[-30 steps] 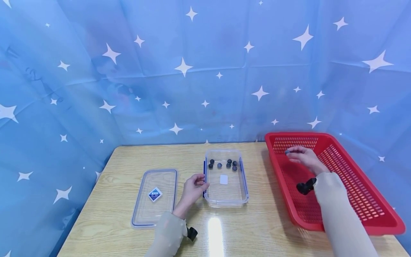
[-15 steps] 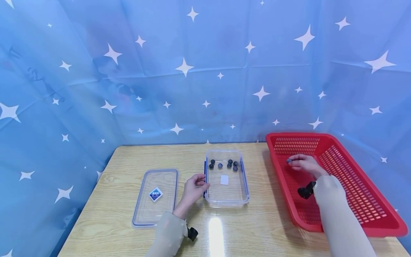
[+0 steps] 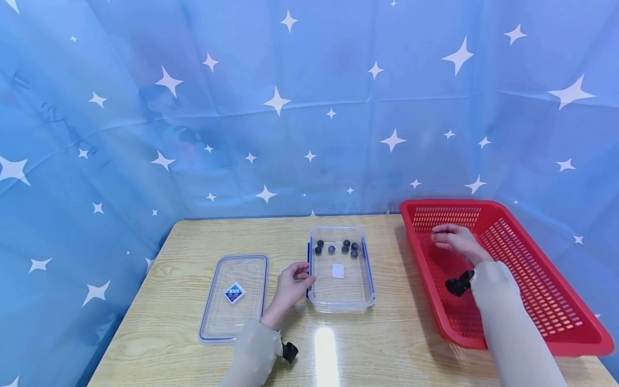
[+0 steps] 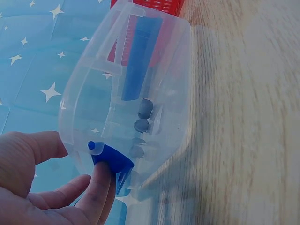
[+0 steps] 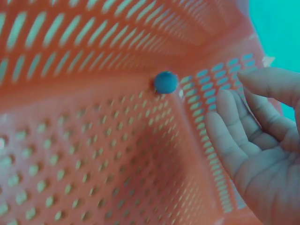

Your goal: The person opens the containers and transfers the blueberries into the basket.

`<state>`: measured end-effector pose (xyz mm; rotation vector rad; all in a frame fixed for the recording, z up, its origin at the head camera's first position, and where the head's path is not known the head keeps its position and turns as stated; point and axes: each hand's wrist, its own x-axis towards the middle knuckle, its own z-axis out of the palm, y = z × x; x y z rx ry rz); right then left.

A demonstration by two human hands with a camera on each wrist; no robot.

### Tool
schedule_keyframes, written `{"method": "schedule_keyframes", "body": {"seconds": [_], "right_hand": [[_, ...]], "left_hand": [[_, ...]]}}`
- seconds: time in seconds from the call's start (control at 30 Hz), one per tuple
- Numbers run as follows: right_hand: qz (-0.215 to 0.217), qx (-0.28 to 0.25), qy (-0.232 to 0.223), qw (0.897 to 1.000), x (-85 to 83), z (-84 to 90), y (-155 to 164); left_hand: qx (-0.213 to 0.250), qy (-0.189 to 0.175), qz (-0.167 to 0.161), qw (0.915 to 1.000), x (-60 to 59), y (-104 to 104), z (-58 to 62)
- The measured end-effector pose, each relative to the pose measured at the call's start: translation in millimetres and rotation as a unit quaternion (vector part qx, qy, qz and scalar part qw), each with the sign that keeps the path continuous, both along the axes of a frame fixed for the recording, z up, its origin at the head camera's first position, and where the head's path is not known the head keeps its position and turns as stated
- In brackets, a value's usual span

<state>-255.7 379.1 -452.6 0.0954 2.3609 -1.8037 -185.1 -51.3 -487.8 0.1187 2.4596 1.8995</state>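
Head view: clear container [image 3: 341,269] at table [image 3: 184,301] centre, lid off; clear lid [image 3: 234,297] flat to its left, apart from it. Six dark round pieces [image 3: 337,248] counted in far end of container, plus a white square patch on its floor. Left hand [image 3: 292,283] against container's left wall at the blue latch, fingers curled onto it. Right hand [image 3: 454,240] inside red basket [image 3: 541,301], near far-left corner, fingers loosely extended, apparently carrying nothing. No other loose pieces discernible in basket from here.

Left wrist view: fingertips [image 4: 99,180] pressing on blue latch [image 4: 111,160] of container [image 4: 93,93], thumb alongside the wall; steadying hold only, container not lifted. Dark pieces [image 4: 143,117] visible through the plastic.

Right wrist view: one blue-grey ball [image 5: 165,82] resting in basket corner [image 5: 93,56], just beyond fingertips [image 5: 225,101], not touching. Right hand [image 5: 260,154] spread, palm empty.

Judgement: roughly mid-run or later. Six pieces in container; at least one left in basket, within reach but not yet picked up. Lid not yet fitted.
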Motion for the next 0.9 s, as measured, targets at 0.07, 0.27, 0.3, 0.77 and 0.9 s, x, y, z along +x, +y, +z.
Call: {"method": "schedule_keyframes", "body": {"seconds": [0.07, 0.27, 0.3, 0.77, 0.9], "right_hand": [[-0.002, -0.029, 0.014, 0.999, -2.1, 3.1, -3], [-0.02, -0.067, 0.046, 0.996, -10.9, 4.7, -7], [-0.018, -0.06, 0.052, 0.997, -11.8, 5.8, -8], [0.007, -0.052, 0.106, 0.993, -14.8, 36.4, -43], [0.005, -0.036, 0.114, 0.993, -5.9, 58.2, -68]], "left_hand": [[0.0, 0.001, 0.0, 1.0, -1.3, 0, -2.6], [-0.003, 0.001, -0.001, 1.0, -0.8, -1, -1.4], [-0.003, 0.001, -0.002, 1.0, -0.7, -1, -1.0], [-0.003, -0.002, 0.006, 1.0, -1.6, 0, -0.7], [0.0, 0.0, 0.006, 1.0, -1.9, 0, -1.6]]}}
